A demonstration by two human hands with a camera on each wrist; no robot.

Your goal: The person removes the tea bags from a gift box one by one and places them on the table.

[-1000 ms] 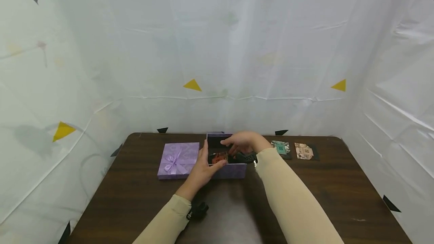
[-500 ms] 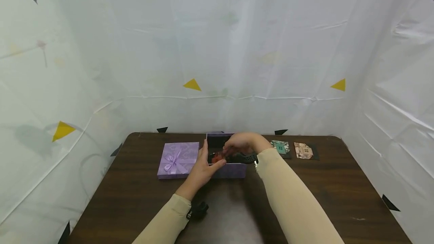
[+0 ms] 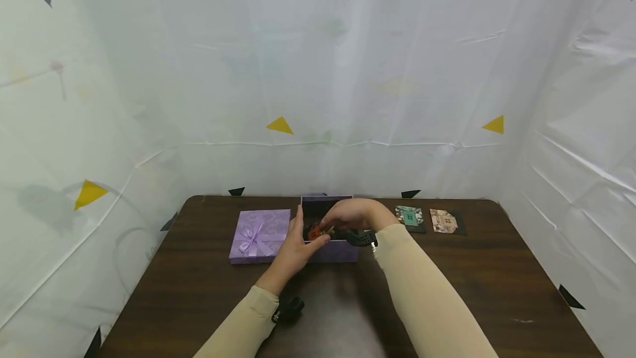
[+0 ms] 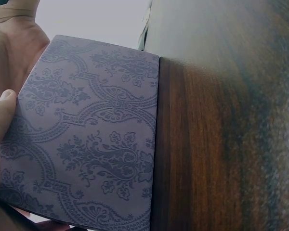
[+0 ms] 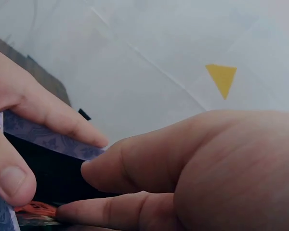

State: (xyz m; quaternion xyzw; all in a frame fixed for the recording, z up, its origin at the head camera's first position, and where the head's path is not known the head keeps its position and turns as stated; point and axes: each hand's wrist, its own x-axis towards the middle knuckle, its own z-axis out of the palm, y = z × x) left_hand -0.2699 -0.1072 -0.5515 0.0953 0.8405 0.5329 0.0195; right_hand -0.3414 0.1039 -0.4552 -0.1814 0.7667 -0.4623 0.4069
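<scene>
A purple patterned gift box [image 3: 335,251] stands uncovered on the table, with dark inner walls. My left hand [image 3: 294,247] holds its near left corner, fingers along the left side and thumb at the front rim. In the left wrist view, the box wall [image 4: 86,125] shows a raised floral pattern. My right hand [image 3: 355,214] reaches into the box from the right. At its fingertips lies a small orange-printed piece [image 3: 314,232] with some gold beside it. In the right wrist view, one finger touches the orange piece [image 5: 36,208]; whether the hand pinches it is hidden.
Left of the box lies its purple lid [image 3: 260,236] with a ribbon bow. Two flat printed cards, one teal [image 3: 409,216] and one beige [image 3: 444,221], rest on dark backings at the right. The brown table [image 3: 477,286] meets white curtains [image 3: 318,170].
My right fingers have gone deeper into the box and drawn together at the orange piece, which now looks shifted and turned. The left hand keeps its hold on the box.
</scene>
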